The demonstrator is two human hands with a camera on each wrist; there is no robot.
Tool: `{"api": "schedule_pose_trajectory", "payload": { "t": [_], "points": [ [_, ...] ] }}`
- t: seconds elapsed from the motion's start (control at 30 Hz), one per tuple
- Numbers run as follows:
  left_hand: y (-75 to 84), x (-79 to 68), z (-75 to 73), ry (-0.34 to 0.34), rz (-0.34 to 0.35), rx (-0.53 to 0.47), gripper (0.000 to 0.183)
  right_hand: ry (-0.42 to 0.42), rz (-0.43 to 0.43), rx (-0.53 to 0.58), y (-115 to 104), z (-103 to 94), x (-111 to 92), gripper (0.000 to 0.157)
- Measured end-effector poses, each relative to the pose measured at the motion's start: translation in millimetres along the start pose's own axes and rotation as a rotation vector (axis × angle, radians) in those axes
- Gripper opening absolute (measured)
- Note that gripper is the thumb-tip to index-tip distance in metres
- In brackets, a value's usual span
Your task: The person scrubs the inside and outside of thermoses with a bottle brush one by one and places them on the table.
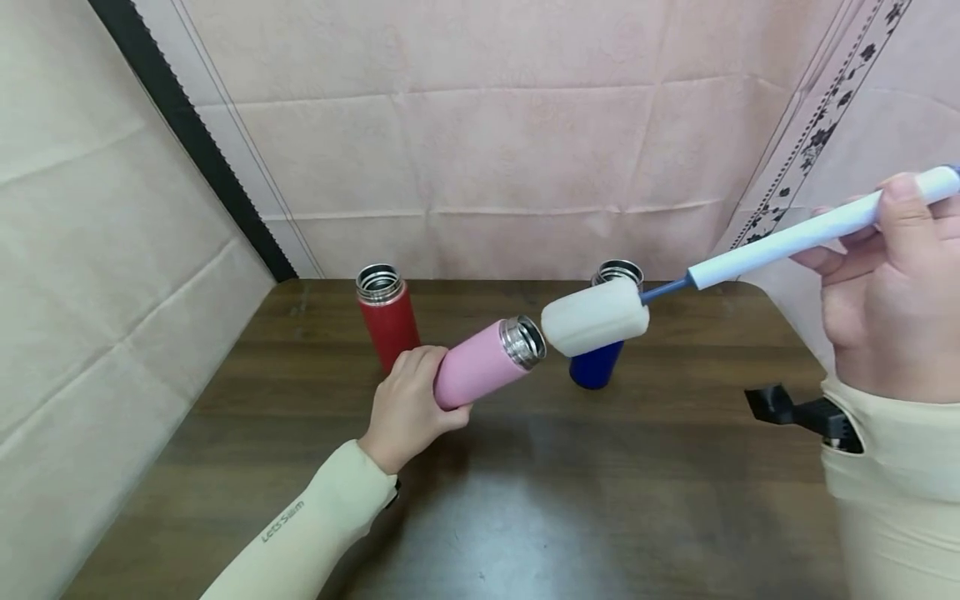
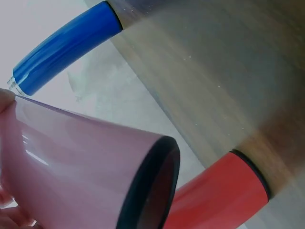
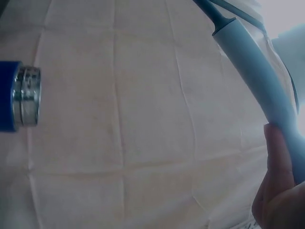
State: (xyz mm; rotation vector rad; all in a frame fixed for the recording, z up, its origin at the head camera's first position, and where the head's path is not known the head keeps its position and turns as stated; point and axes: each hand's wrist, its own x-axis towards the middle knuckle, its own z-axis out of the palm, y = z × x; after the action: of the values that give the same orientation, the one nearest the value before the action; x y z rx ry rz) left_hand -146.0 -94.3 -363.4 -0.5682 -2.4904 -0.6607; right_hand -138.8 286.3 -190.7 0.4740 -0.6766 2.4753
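Note:
My left hand (image 1: 411,400) grips a pink bottle (image 1: 480,365) near its base, tilted with its open steel mouth toward the right. In the left wrist view the pink bottle (image 2: 81,162) fills the lower left, its dark base facing the camera. Up at the right, my right hand (image 1: 900,283) holds a bottle brush by its pale blue handle (image 1: 787,239). The brush's white sponge head (image 1: 596,317) points down left, its tip right at the pink bottle's mouth. In the right wrist view, the handle (image 3: 252,71) shows above the thumb.
A red bottle (image 1: 390,321) without a lid stands behind my left hand. Another lidless bottle, dark blue (image 1: 596,365), stands behind the sponge head, partly hidden by it. Both are on the brown wooden table (image 1: 600,500). Pale cloth (image 1: 525,150) hangs along the back and sides.

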Motion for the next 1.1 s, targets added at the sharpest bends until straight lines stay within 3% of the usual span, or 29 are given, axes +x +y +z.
{"api": "schedule_pose_trajectory", "payload": {
  "t": [0.3,0.5,0.8,1.1],
  "points": [
    [6.3,8.6,1.1,-0.025,0.002,0.021,0.071,-0.106,0.138,0.028,14,6.1,-9,0.013],
    [11.4,10.9,2.0,-0.040,0.027,0.009,0.071,-0.151,0.141,-0.065,27,9.5,-14,0.012],
    [14.5,9.6,3.4,-0.034,0.060,-0.020,0.070,-0.116,0.070,-0.084,36,12.4,-12,0.011],
    [17.6,6.6,6.3,0.020,0.155,-0.019,0.069,-0.017,0.060,-0.071,37,9.3,-6,0.012]
  ]
}}
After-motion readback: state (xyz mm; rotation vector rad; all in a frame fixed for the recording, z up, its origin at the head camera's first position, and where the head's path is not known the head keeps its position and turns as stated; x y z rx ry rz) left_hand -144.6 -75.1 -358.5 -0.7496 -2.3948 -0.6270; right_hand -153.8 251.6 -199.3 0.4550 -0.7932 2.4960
